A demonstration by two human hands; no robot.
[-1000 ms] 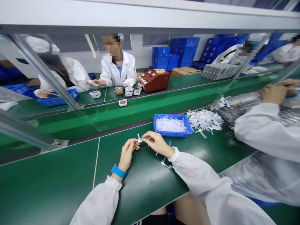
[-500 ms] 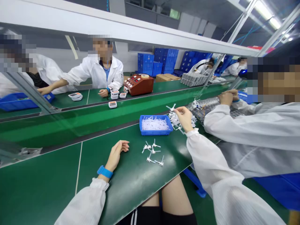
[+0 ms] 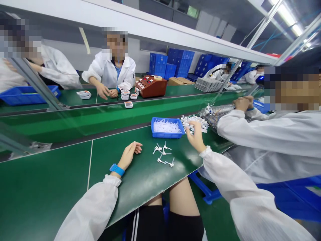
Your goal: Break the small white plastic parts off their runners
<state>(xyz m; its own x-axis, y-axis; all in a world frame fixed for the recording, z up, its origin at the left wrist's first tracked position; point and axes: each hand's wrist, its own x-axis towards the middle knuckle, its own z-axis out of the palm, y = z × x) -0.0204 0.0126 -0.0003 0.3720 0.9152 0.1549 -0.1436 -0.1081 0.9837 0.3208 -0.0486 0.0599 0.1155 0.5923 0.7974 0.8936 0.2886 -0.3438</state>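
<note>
Empty-handed, seemingly: holds left hand (image 3: 129, 153) loosely curled over the desk (image 3: 62, 180), right hand (image 3: 197, 138) part-open before the white heap (image 3: 203, 125) near the far edge. Looks only partway, with white pieces (image 3: 164, 153) loose mid-desk and blue tray (image 3: 167, 135) well filled.

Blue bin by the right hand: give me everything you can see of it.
The blue bin is a shallow, rectangular, open-topped container that looks like moulded plastic. It sits upright on the green work surface, close to that surface's far edge, and holds a loose heap of small white strips. A pile of white parts lies right beside its right end; contact is unclear. The right hand is just off that end, apparently not touching it.
</note>
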